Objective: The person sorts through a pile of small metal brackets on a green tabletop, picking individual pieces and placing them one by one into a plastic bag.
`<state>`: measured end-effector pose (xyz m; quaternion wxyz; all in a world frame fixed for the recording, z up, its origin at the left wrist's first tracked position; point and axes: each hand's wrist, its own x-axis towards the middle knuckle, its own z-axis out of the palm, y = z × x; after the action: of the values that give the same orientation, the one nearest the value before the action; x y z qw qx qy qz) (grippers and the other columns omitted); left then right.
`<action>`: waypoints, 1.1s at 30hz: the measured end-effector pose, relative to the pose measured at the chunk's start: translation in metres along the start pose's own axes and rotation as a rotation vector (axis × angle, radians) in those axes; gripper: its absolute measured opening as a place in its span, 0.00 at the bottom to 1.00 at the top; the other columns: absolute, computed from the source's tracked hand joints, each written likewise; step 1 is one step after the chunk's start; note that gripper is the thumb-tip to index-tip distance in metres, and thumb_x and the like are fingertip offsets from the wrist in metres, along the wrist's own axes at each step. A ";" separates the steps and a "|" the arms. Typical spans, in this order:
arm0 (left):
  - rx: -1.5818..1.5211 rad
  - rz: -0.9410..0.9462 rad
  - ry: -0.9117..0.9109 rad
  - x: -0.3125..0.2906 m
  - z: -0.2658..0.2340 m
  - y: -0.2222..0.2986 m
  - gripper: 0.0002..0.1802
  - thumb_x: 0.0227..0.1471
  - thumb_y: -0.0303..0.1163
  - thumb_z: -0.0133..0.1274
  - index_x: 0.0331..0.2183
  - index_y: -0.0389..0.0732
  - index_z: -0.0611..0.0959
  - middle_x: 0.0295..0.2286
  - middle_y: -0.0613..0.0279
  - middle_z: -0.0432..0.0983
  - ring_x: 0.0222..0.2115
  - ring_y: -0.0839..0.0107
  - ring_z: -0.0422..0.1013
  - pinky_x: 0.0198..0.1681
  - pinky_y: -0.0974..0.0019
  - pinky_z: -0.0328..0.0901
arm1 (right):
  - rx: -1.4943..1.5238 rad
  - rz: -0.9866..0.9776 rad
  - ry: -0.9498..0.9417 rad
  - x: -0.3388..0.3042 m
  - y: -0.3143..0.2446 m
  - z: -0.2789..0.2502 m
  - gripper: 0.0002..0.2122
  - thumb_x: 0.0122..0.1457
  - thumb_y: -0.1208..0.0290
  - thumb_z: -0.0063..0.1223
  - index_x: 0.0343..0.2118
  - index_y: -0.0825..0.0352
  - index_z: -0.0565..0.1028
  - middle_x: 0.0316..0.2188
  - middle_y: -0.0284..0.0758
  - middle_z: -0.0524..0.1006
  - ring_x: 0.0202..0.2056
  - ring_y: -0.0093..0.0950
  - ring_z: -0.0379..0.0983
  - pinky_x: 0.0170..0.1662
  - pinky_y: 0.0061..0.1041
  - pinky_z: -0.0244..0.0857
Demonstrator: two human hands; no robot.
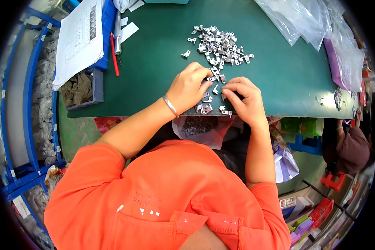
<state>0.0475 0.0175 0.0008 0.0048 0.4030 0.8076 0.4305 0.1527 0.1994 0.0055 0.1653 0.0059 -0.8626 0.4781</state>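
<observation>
Small silvery metal brackets with holes lie in a loose pile (223, 43) on the green table, with a few strung out toward me. My left hand (189, 85), a silver bangle on its wrist, has its fingers curled at the near end of the pile. Its fingertips meet the brackets there, and what they grip is partly hidden. Across a small gap, my right hand (246, 100) pinches a small metal bracket (223, 96) between thumb and fingers. A single bracket (215, 88) lies between the hands. Several others (205, 108) rest near the table's front edge.
On the left are a grey bin (97, 85) of brown cloth, papers (81, 41), a red pen (114, 54) and a metal tool (118, 33). Clear plastic bags (296, 18) cover the far right. An open bag (196, 127) sits below the table edge. Another person (352, 150) sits at right.
</observation>
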 end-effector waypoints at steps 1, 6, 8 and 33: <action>0.028 0.051 0.026 0.001 0.003 -0.001 0.09 0.47 0.23 0.61 0.34 0.36 0.82 0.30 0.57 0.74 0.24 0.64 0.73 0.31 0.64 0.68 | -0.002 0.005 0.000 0.002 0.000 0.001 0.05 0.50 0.76 0.64 0.31 0.67 0.80 0.30 0.37 0.77 0.35 0.36 0.73 0.39 0.33 0.67; -0.020 -0.029 0.017 0.000 -0.001 0.001 0.04 0.48 0.21 0.60 0.31 0.35 0.83 0.28 0.54 0.76 0.26 0.62 0.75 0.32 0.65 0.70 | -0.300 0.012 0.186 0.017 0.009 0.010 0.05 0.50 0.75 0.64 0.30 0.68 0.79 0.29 0.37 0.77 0.34 0.38 0.73 0.39 0.34 0.67; -0.037 -0.068 0.002 -0.002 -0.006 0.002 0.03 0.49 0.22 0.60 0.30 0.34 0.83 0.28 0.56 0.76 0.27 0.64 0.75 0.32 0.66 0.70 | -0.254 0.068 0.178 0.020 0.008 0.010 0.05 0.50 0.76 0.64 0.28 0.68 0.78 0.28 0.39 0.77 0.33 0.37 0.75 0.38 0.34 0.68; -0.681 -0.280 -0.005 -0.021 -0.023 -0.012 0.04 0.51 0.16 0.56 0.31 0.33 0.81 0.33 0.60 0.79 0.34 0.71 0.76 0.39 0.72 0.72 | 0.007 0.022 -0.007 0.009 -0.008 0.003 0.04 0.49 0.82 0.62 0.29 0.70 0.80 0.31 0.38 0.80 0.32 0.34 0.78 0.36 0.28 0.71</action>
<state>0.0450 -0.0160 -0.0002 0.1996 0.2651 0.6652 0.6689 0.1452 0.1937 0.0136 0.1569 -0.0011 -0.8615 0.4829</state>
